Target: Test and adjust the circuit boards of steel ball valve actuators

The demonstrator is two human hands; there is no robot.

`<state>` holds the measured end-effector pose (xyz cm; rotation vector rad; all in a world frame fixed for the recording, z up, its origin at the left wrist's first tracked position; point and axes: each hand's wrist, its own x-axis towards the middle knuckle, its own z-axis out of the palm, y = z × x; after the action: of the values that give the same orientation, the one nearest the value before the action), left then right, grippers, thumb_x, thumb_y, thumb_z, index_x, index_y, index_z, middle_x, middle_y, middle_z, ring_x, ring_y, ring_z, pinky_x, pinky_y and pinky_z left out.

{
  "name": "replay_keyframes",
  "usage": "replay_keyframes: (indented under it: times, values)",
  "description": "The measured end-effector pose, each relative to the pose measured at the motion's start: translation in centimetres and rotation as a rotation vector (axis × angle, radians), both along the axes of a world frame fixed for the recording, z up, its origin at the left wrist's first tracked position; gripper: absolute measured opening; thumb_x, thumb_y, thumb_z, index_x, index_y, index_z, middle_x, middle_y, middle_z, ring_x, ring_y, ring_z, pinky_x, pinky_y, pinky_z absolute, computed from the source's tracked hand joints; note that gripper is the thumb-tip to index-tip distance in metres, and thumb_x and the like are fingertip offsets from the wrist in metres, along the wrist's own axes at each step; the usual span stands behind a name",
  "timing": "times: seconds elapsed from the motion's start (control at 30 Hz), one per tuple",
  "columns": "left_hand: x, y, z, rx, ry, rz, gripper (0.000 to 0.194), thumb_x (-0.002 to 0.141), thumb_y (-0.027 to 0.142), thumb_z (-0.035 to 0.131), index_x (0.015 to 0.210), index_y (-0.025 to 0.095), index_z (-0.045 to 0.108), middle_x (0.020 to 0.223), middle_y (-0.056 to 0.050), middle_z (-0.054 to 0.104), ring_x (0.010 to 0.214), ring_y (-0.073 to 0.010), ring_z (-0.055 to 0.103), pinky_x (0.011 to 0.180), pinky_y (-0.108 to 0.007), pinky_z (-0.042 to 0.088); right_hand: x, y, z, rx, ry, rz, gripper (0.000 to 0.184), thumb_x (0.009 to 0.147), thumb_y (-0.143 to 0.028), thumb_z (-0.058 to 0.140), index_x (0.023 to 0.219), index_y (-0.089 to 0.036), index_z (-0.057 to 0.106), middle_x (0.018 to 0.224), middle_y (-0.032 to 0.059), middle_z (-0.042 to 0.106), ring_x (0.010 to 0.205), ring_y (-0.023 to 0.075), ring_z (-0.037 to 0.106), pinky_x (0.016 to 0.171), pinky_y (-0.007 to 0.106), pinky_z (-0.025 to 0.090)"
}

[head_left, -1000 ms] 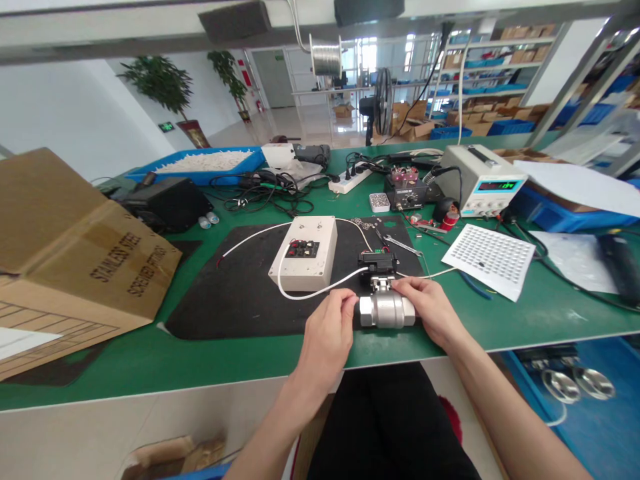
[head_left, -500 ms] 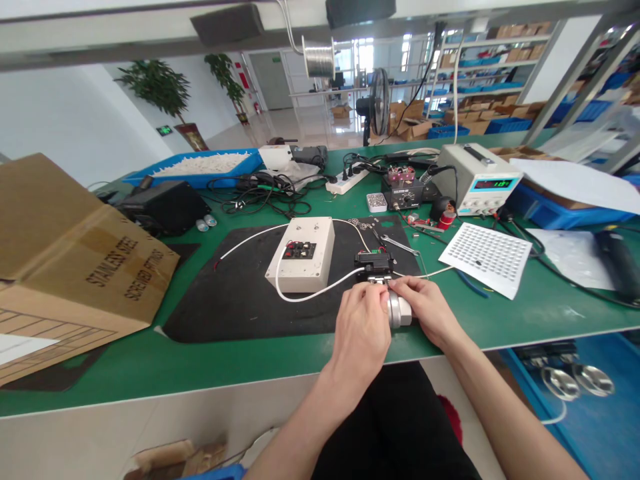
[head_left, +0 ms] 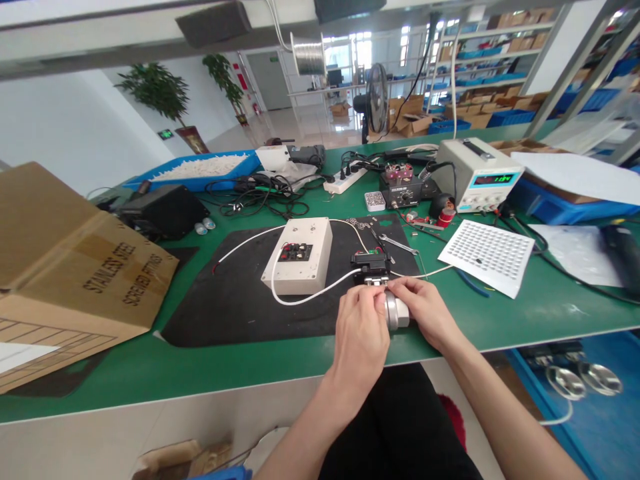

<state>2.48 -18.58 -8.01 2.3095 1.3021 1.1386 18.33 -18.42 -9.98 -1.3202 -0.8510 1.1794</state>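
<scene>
Currently left hand (head_left: pixel 363 323) curled over metal valve (head_left: pixel 399 315), right hand (head_left: pixel 425 307) bent at bracket (head_left: pixel 376 281) by black actuator (head_left: pixel 370 263), can't tell what either grips.

Sw. box (head_left: pixel 303 270) L of valve (head_left: pixel 398 313)

pale wall (head_left: pixel 45 113), shiny floor (head_left: pixel 295 119), probably windows (head_left: pixel 363 50)

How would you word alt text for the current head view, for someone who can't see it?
A person's left hand and right hand are close together at a silver valve below its black actuator, near the front edge of a green workbench. A white cable loops from the actuator to a beige switch box on a black mat.
</scene>
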Motion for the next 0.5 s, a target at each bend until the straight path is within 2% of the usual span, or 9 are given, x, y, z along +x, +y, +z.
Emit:
replay_keyframes:
  times: [0.2, 0.37, 0.5]
  values:
    - [0.5, -0.3, 0.2, 0.007, -0.042, -0.001, 0.015, 0.106, 0.022, 0.051, 0.117, 0.02, 0.06, 0.116, -0.009, 0.069, 0.107, -0.0245, 0.063, 0.096, -0.043, 0.051, 0.1, -0.1, -0.4, 0.018, -0.048, 0.0, 0.038, 0.087, -0.053, 0.074, 0.089, -0.016, 0.077, 0.085, 0.0048, 0.071, 0.073, 0.0175, 0.057, 0.064, 0.028, 0.043]
    - [0.1, -0.5, 0.5, 0.009, -0.114, -0.1, 0.022, 0.106, 0.02, 0.05, 0.125, 0.023, 0.06, 0.126, -0.009, 0.069, 0.119, -0.0226, 0.063, 0.103, -0.041, 0.05, -0.1, -0.4, 0.1, 0.032, -0.102, -0.008, 0.037, 0.09, -0.053, 0.07, 0.093, -0.016, 0.076, 0.091, 0.0053, 0.072, 0.081, 0.0191, 0.058, 0.068, 0.028, 0.043]
    - [-1.0, -0.5, 0.3, -0.048, -0.2, 0.015, 0.019, 0.107, 0.023, 0.05, 0.122, 0.023, 0.062, 0.122, -0.008, 0.07, 0.115, -0.0215, 0.065, 0.102, -0.039, 0.05, -0.2, -0.3, 0.4, -0.001, -0.157, -0.006, 0.04, 0.086, -0.056, 0.074, 0.089, -0.016, 0.076, 0.084, 0.0042, 0.07, 0.075, 0.0182, 0.056, 0.065, 0.029, 0.04]
